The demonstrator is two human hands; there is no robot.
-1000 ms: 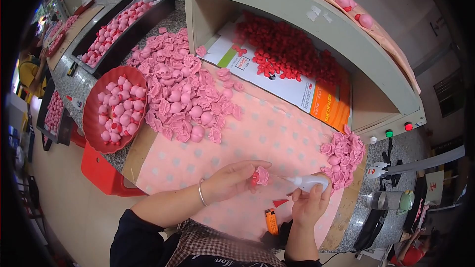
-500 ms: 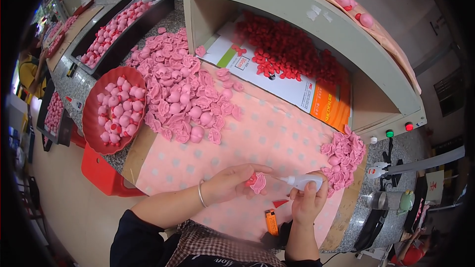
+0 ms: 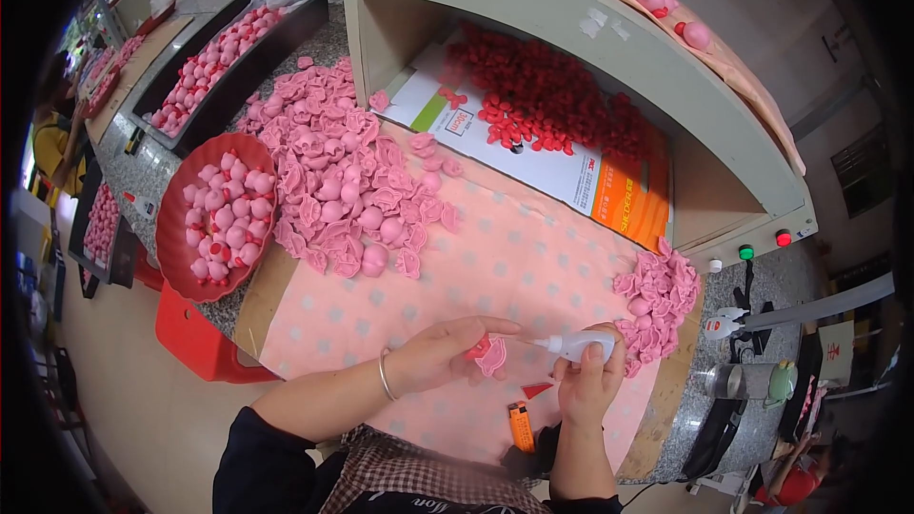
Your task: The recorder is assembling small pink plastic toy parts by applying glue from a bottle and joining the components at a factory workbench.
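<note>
My left hand (image 3: 440, 354) pinches a small pink moulded piece (image 3: 490, 358) just above the pink dotted cloth (image 3: 495, 266). A small white glue bottle (image 3: 574, 345) sits in my right hand (image 3: 590, 385), its nozzle pointing left and almost touching the pink piece. Both hands hover over the near edge of the cloth. A tiny red cap (image 3: 535, 388) lies on the cloth under the bottle.
A big heap of pink pieces (image 3: 347, 181) lies at the left, a smaller heap (image 3: 655, 300) at the right. A red bowl (image 3: 186, 186) holds round pink figures. Red small parts (image 3: 547, 105) fill the open shelf. An orange lighter (image 3: 521, 426) lies near me.
The pink piece in my left hand has dropped slightly and turned; the bottle's nozzle has closed in on it from the right. Both hands stay in nearly the same spot.
</note>
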